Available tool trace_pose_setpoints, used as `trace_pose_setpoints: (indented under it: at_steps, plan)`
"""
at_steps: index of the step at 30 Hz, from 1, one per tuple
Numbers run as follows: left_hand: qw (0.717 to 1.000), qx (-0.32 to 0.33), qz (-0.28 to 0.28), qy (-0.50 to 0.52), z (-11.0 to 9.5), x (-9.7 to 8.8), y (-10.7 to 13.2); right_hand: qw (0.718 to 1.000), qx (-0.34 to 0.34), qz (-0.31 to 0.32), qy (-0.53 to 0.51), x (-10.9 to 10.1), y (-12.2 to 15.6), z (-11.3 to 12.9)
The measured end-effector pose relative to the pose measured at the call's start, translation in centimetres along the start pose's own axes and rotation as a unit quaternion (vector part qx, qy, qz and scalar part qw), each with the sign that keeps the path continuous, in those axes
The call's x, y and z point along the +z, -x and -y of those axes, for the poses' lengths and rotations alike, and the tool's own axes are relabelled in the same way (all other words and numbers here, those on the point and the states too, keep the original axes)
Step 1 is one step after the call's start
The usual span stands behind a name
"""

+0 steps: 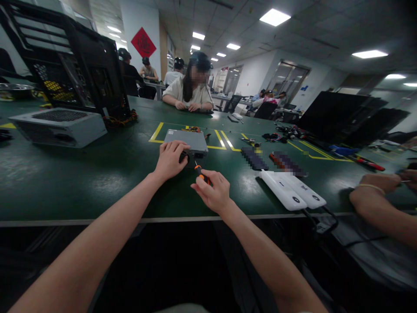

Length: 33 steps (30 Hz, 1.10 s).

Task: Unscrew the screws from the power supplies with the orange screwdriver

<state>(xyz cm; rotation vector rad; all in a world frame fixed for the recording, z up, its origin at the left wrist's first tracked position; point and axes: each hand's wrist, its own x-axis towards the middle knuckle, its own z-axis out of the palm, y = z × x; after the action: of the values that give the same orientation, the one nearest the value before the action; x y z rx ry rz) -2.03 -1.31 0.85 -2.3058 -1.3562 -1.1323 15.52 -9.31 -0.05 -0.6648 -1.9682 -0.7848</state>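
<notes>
The grey metal box (198, 140) lies flat on the green table (107, 187), in front of the person and just about at the middle of the view, partly over a yellow tape outline (157, 131). The left hand (171, 160) clasps its near left corner, the fingers laid close together over the top and the thumb bent down on the near side. The right hand (212, 189) pinches the black and orange handle of a screwdriver (199, 170) between thumb and fingers, its thin shaft pointing up and away toward the box's near face, below the dark socket (198, 155); whether the tip touches the metal cannot be told. A bundle of coloured wires (193, 129) shows at the box's far edge. To the left, well apart, a second grey box (61, 128) sits in front of a tall black computer case (73, 69). To the right of the right hand lie two blurred flat things and, nearer the table's edge, two white slabs (284, 192) side by side, with dark cables running off the edge. Farther right stand large black panels (335, 115). A person (189, 89) sits across the table, and a co-worker's hand (379, 182) shows at the right edge
</notes>
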Motion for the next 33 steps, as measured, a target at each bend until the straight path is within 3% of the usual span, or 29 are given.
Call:
trace_pose_setpoints:
  at_steps: [18, 22, 33]
  plan:
    - [0.999, -0.013, 0.002, -0.032, -0.61, -0.11, 0.07, 0.998, 0.047, -0.009, -0.037, 0.18, 0.23, -0.31]
    - [0.999, -0.021, 0.001, -0.028, -0.49, -0.32, 0.19, 0.997, 0.036, 0.006, -0.075, -0.05, 0.28, -0.27]
    - [0.999, -0.037, -0.012, -0.019, -0.36, -0.4, 0.26, 0.999, 0.011, -0.002, -0.042, -0.16, 0.11, -0.17]
